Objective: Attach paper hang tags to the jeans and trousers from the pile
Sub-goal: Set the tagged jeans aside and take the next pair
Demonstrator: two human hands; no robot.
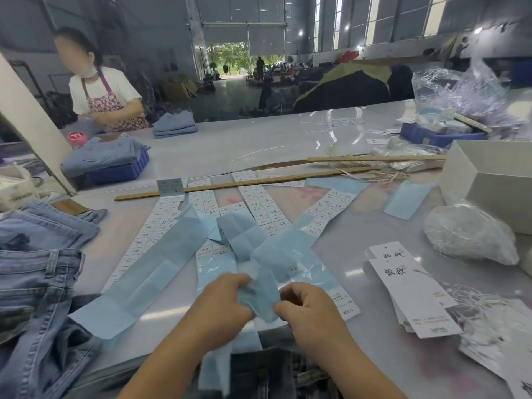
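While both hands pinch 1 pale blue backing strip (260, 298), left hand (221, 306) and right hand (309, 309) each clamped on an edge, I judge it feather-light, limp and easily torn, best held near its corners. White hang tags (414, 295) sit stacked at right on the glossy bench (218, 145): stiff, smooth card. Soft, heavy jeans (37, 283) lie piled at left.
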